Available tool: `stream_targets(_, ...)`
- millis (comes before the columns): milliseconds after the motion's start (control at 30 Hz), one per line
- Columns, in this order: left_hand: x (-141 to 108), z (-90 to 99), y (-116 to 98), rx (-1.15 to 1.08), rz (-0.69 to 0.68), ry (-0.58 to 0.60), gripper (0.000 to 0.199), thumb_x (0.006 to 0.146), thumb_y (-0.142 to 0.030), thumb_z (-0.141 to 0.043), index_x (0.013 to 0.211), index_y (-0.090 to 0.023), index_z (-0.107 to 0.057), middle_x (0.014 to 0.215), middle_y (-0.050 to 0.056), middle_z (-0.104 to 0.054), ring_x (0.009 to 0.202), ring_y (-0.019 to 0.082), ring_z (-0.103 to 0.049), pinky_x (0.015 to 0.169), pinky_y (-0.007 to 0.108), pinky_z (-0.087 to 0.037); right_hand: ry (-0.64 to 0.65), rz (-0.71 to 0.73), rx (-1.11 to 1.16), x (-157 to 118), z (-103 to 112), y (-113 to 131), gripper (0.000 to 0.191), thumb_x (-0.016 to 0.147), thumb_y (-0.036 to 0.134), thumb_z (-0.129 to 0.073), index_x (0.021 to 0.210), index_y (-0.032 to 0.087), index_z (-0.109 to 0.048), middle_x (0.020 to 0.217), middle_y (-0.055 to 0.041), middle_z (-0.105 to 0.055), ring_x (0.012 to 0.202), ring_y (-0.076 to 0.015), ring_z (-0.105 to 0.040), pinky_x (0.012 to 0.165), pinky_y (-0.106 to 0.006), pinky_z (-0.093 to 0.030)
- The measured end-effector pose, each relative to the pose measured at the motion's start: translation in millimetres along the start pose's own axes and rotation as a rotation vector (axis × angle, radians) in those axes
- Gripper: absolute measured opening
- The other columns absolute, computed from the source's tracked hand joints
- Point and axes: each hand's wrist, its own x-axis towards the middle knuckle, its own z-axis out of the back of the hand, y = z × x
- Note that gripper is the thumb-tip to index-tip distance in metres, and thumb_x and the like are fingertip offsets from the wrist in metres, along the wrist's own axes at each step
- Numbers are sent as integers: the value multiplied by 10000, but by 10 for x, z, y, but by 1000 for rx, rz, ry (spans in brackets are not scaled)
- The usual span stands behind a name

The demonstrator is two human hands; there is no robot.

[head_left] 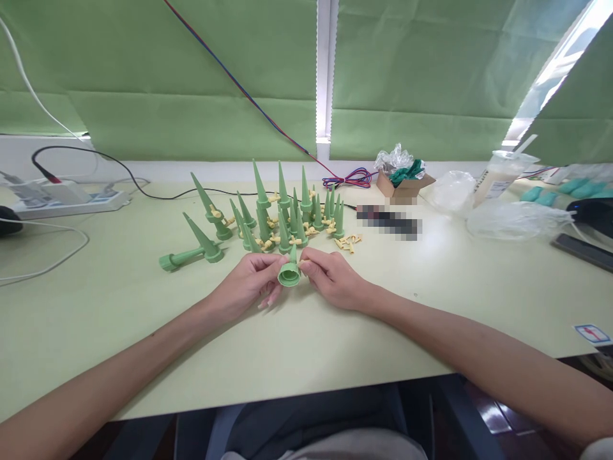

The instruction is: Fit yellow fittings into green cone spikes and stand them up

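Note:
My left hand [253, 281] is closed around the side of a green plastic watering spike [289, 275], whose open round end faces me and whose point aims away. On the spike's other side, my right hand [330, 276] pinches a small yellow valve [301, 262] against it; the fingers hide most of this piece. Beyond both hands stand several green spikes [263, 223], many with yellow valves in their sides. Loose yellow valves [351, 245] lie in a small pile behind my right hand. To the left, one spike [184, 257] lies on its side against an upright one [204, 239].
A power strip [71, 203] with a black cable lies at the far left. Toward the back right are a small cardboard box [405, 188], a plastic cup [498, 179] with a straw, clear plastic bags [520, 218] and a dark phone-like slab [584, 251]. Coiled red-blue wire [354, 179] rests by the wall.

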Motion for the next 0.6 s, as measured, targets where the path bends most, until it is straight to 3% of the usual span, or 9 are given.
stream_targets(233, -40, -43, -52, 346, -154, -167, 265, 855, -332, -670, 665, -162, -597, 435, -44, -513, 388, 66, -417, 434, 185, -352, -8, -29, -7, -11, -21, -18, 373, 1029, 385, -341, 700, 211, -312, 571, 59, -346, 546, -103, -327, 562, -243, -282)
stream_targets(600, -71, -164, -117, 506, -321, -274, 275, 823, -333, -680, 619, -170, -594, 601, -17, -522, 473, 86, -462, 455, 214, -364, -18, -88, 28, -7, -40, -4, 428, 1029, 386, -320, 644, 201, -342, 555, 47, -359, 538, -103, -341, 551, -255, -280)
